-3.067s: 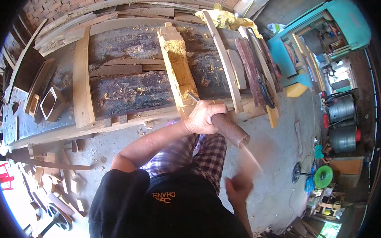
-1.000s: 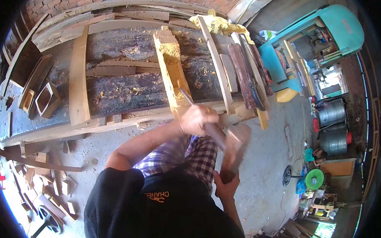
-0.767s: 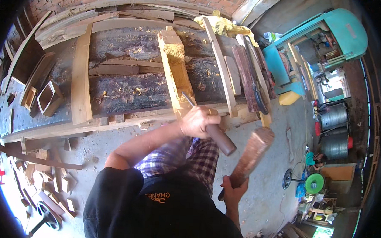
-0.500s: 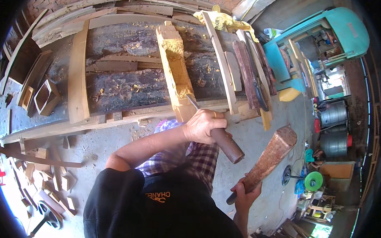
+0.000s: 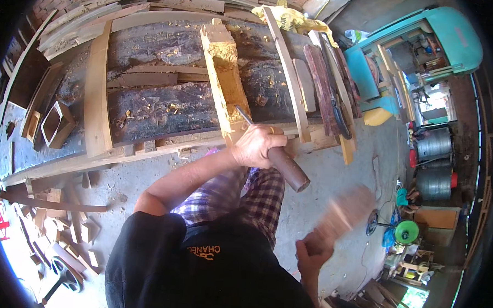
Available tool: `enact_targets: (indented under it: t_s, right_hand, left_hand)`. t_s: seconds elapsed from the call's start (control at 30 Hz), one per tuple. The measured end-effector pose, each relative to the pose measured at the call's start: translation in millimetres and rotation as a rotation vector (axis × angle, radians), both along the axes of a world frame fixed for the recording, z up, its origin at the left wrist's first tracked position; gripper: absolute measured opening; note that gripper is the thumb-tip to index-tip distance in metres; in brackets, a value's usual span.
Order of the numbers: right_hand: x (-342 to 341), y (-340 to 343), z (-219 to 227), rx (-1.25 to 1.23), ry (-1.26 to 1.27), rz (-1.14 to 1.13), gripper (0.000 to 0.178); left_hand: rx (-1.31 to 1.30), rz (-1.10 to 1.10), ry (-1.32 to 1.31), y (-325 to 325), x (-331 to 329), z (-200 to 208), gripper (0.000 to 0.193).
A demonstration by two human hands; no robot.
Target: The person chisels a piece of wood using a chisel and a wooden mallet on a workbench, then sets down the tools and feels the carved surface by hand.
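My left hand is closed around the thick brown handle of a chisel. The chisel's narrow blade slants up and left, its tip meeting the hollow of a yellow wooden block. That block lies across the bench, its upper face carved into a trough with loose chips in it. To the right, over the floor, my right hand grips a wooden mallet. Motion smears the mallet's head, which stands apart from the chisel handle's end.
Dark rough-surfaced timber strewn with chips makes up the bench top. Across it lie a pale plank, a narrow strip and reddish pieces. Offcuts heap on the floor at left; a teal machine stands at far right.
The mallet has swung slightly downward and left and is now blurred. My left hand and the chisel appear a little higher and further left, with the whole view slightly shifted.
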State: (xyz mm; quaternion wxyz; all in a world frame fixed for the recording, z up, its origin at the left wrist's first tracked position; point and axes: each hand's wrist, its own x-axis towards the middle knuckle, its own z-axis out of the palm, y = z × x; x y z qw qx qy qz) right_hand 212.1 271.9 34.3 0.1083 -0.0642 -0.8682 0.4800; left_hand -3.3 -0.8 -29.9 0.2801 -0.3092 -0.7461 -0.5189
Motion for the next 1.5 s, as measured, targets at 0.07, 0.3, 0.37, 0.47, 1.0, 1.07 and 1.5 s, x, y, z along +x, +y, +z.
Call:
enact_targets:
  t_s: [0.07,0.3,0.37,0.47,1.0,1.07,1.5]
  right_hand:
    - [-12.9,-26.9,45.4,0.179,0.103,0.316,0.041]
    - [-16.3,-36.1,43.1,-0.219,-0.104,0.081,0.047]
    - [-15.6,-33.6,42.0,-0.194,-0.112,0.105,0.047]
    - [-17.2,-30.4,36.6,-0.183,-0.049,0.048,0.050]
    - [-37.2,-62.3,73.2,-0.147,0.114,0.175,0.042]
    - [-39.8,-66.7,73.4,-0.182,0.158,0.173,0.040]
    - [-57.2,-30.1,122.3,-0.069,-1.036,0.284,0.034]
  left_hand:
    - [0.010,0.052,0.000,-6.7,2.7,-4.6,0.030]
    - [0.164,0.018,-0.063,5.4,21.1,34.3,0.029]
    - [0.189,0.010,-0.085,6.9,21.9,31.6,0.031]
    - [0.127,0.028,-0.021,4.5,19.4,28.3,0.032]
    - [0.231,-0.036,0.013,3.2,19.8,26.3,0.037]
    - [0.229,-0.038,0.015,0.1,21.6,28.2,0.038]
    - [0.208,-0.074,-0.049,1.3,21.7,30.9,0.034]
